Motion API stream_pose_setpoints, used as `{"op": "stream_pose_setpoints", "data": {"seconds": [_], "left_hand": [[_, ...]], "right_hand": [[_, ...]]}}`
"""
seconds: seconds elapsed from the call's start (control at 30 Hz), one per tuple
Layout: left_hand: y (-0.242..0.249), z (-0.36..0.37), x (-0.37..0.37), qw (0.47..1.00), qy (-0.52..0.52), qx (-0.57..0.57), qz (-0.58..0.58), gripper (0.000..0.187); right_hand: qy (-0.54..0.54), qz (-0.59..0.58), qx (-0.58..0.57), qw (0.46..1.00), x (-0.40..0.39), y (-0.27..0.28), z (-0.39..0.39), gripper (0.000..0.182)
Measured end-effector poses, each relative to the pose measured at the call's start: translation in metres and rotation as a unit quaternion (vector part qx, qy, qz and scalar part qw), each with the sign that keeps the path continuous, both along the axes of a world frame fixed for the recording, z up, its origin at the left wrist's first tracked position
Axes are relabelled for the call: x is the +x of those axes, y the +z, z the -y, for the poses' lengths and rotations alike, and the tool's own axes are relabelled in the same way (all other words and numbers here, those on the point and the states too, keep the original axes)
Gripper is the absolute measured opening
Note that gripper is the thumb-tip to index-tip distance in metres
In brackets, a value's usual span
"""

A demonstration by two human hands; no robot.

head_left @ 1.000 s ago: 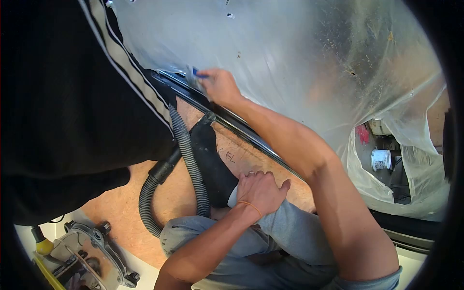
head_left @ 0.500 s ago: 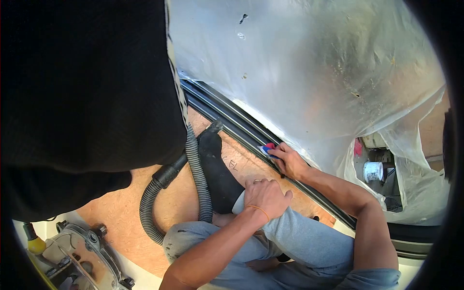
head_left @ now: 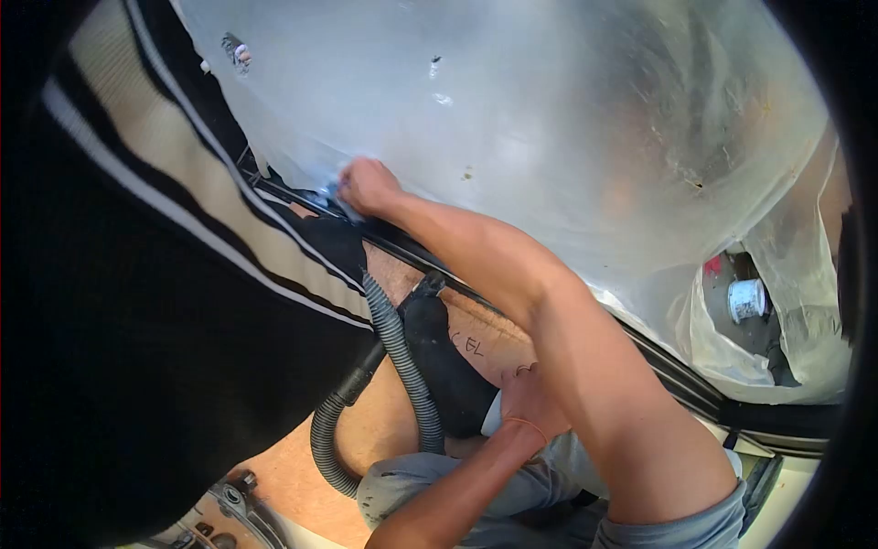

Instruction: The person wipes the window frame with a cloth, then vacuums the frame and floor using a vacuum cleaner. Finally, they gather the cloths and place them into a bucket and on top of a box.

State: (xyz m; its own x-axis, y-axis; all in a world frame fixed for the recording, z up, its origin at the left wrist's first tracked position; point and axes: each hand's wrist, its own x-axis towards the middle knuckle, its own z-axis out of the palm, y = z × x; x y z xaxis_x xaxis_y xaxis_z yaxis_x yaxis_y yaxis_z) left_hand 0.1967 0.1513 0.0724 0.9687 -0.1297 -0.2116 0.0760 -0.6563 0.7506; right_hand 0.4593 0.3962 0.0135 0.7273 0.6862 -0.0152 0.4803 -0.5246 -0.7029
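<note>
My right hand (head_left: 368, 186) is stretched far to the left, over the dark metal sliding track (head_left: 407, 247). It is closed on a small bluish-white item (head_left: 322, 195), which is smeared by motion, so its kind is hard to make out. My left hand (head_left: 530, 400) lies over my raised leg, with a ring and an orange wristband. The right arm crosses in front and hides part of it; the visible fingers rest loosely and hold nothing. A foot in a black sock (head_left: 439, 343) stands beside a grey ribbed vacuum hose (head_left: 402, 366).
Cloudy plastic sheeting (head_left: 549, 119) hangs along the track, with a torn hole showing a white spool-like thing (head_left: 746, 299). Black clothing with a striped edge (head_left: 165, 348) blocks the left side. A machine (head_left: 242, 503) stands at lower left on the plywood floor (head_left: 302, 476).
My right hand has swept up and left along the track with the small item. My left hand stays on the leg. The view has shifted, and the striped clothing edge shows more.
</note>
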Motion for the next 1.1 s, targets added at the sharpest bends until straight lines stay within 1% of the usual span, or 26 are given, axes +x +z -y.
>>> {"op": "stream_pose_setpoints", "data": {"seconds": [0.07,0.1,0.17,0.2,0.23,0.27,0.3,0.33,0.37,0.4,0.43,0.5,0.53,0.63,0.7,0.8,0.87,0.9,0.93,1.0,1.07,1.1], "left_hand": [[0.008,-0.003,0.003,1.0,-0.002,0.005,-0.01,0.052],[0.011,-0.005,0.005,1.0,-0.004,0.008,-0.015,0.053],[0.048,-0.01,0.018,0.987,-0.014,0.047,-0.155,0.054],[0.051,-0.011,0.019,0.984,-0.008,0.028,-0.174,0.056],[0.052,-0.011,0.019,0.983,-0.008,0.02,-0.182,0.058],[0.051,-0.012,0.019,0.982,-0.008,0.012,-0.189,0.06],[0.051,-0.013,0.02,0.981,-0.006,0.004,-0.194,0.063],[0.053,-0.014,0.02,0.982,-0.005,0.005,-0.19,0.06],[0.054,-0.014,0.019,0.982,-0.005,0.006,-0.188,0.058],[0.055,-0.013,0.018,0.982,-0.006,0.007,-0.187,0.055],[0.054,-0.013,0.018,0.983,-0.008,0.005,-0.186,0.055],[0.052,-0.012,0.018,0.982,-0.013,0.002,-0.187,0.054],[0.053,-0.011,0.019,0.982,-0.014,-0.005,-0.19,0.056],[0.052,-0.013,0.02,0.981,-0.007,-0.018,-0.191,0.06],[0.048,-0.011,0.019,0.983,0.009,-0.021,-0.182,0.059],[0.051,-0.014,0.024,0.981,-0.012,-0.024,-0.194,0.059],[0.051,-0.013,0.025,0.98,-0.017,-0.019,-0.199,0.059],[0.05,-0.013,0.025,0.979,-0.019,-0.015,-0.202,0.058],[0.046,-0.013,0.024,0.983,-0.03,-0.005,-0.181,0.057],[0.035,-0.012,0.018,0.989,-0.055,0.015,-0.14,0.053],[0.041,-0.015,0.015,0.989,-0.04,0.017,-0.142,0.053],[0.045,-0.016,0.015,0.99,-0.032,0.014,-0.138,0.054]], "right_hand": [[-0.061,-0.095,0.132,0.985,-0.002,0.027,-0.015,0.021],[-0.035,-0.14,0.145,0.979,-0.005,0.042,-0.006,0.023],[0.019,-0.228,0.165,0.959,-0.015,0.068,0.033,0.026],[0.02,-0.414,0.18,0.892,-0.021,0.079,0.061,0.027],[0.017,-0.585,0.188,0.789,-0.029,0.091,0.097,0.029],[-0.004,-0.586,0.134,0.799,-0.041,0.109,0.14,0.029],[0.01,-0.597,0.123,0.793,-0.046,0.106,0.177,0.025],[-0.015,-0.567,0.087,0.819,-0.057,0.117,0.211,0.027],[-0.067,-0.522,0.053,0.849,-0.066,0.122,0.244,0.027],[-0.044,-0.421,0.024,0.906,-0.069,0.108,0.281,0.027],[-0.02,-0.312,-0.006,0.95,-0.069,0.09,0.313,0.026],[0.046,-0.21,-0.068,0.974,-0.079,0.079,0.352,0.027],[0.069,-0.106,-0.102,0.987,-0.085,0.072,0.362,0.03],[0.077,-0.055,-0.133,0.987,-0.096,0.039,0.355,0.029],[0.119,0.008,-0.054,0.991,-0.08,0.008,0.329,0.026],[0.121,0.052,-0.079,0.988,-0.07,0.016,0.244,0.022],[0.12,0.119,-0.07,0.983,-0.055,0.005,0.179,0.02],[0.107,0.095,-0.074,0.987,-0.05,0.011,0.144,0.021],[0.103,0.126,-0.057,0.985,-0.042,0.001,0.111,0.024],[0.095,0.059,-0.079,0.991,-0.027,0.007,0.053,0.023],[0.08,0.029,0.045,0.995,-0.019,0.016,0.028,0.024],[0.086,0.025,0.068,0.994,-0.02,0.023,0.033,0.024]]}}
